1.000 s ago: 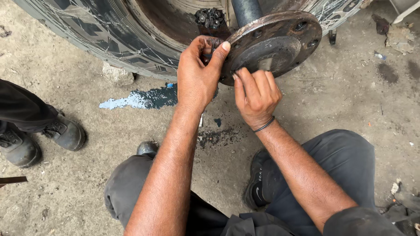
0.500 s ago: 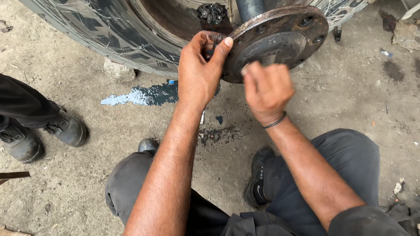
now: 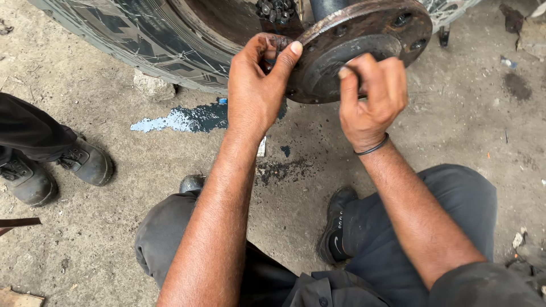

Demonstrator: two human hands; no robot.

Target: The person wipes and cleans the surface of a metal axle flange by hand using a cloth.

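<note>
A rusty round axle flange (image 3: pixel 398 25) with bolt holes juts out from a dark shaft (image 3: pixel 327 7) beside a large tyre (image 3: pixel 131 34). My left hand (image 3: pixel 256 91) grips the flange's left rim, thumb on the front edge and fingers behind it. My right hand (image 3: pixel 372 102), a black band on its wrist, is pressed to the flange's face with its fingers curled. Whether that hand holds anything is hidden. A greasy black cluster of nuts (image 3: pixel 276 8) sits behind the flange.
A blue-black oil puddle (image 3: pixel 182 119) and dark stains lie on the concrete under the flange. A stone (image 3: pixel 153 88) sits against the tyre. Another person's black boots (image 3: pixel 85 162) stand at the left. My own knees and black shoe (image 3: pixel 338 227) are below.
My right hand has moved up from below the flange onto its face and its fingers have curled in. My left hand keeps its grip on the rim.
</note>
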